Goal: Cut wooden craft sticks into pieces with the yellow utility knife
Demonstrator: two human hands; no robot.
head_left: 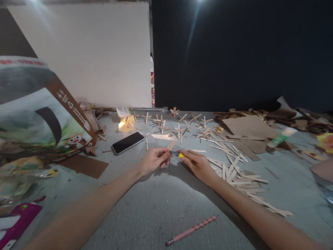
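My left hand (156, 160) is closed on a wooden craft stick (172, 144), whose end points up past the fingers. In my right hand (199, 163) is a yellow utility knife (181, 155). Its blade reaches left and meets the stick close to my left fingertips. Beyond my hands lie several crossed craft sticks (179, 131). A pile of loose craft sticks (234, 173) spreads beside my right forearm.
A smartphone (128, 143) lies left of my hands. Nearer me is a pink pencil (192, 230). Brown cardboard pieces (248, 128) and a glue stick (282, 137) are at the right. A large printed bag (39, 114) stands left. Part of another person's arm (322, 170) shows at the right edge.
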